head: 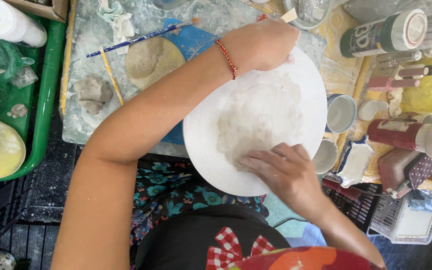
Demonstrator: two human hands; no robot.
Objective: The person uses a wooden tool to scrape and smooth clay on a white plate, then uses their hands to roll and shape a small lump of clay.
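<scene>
The left hand (263,45) has its grip pinched around a thin wooden-handled tool (289,15) at the far rim of the round white plaster dish (203,135), which holds pale wet clay (258,117). The right hand (283,172) presses spread fingers on that clay. Just right of it, a blue-rimmed cup (340,113) stands on the bench (83,125).

Grey clay lump (92,92), blue-handled brush (141,37), green tray (46,100)

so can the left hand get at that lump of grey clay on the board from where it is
Probably yes: the left hand grips a stick above the white plate, and the board between it and the clay lump holds only brushes, though the stick occupies its fingers.
</scene>
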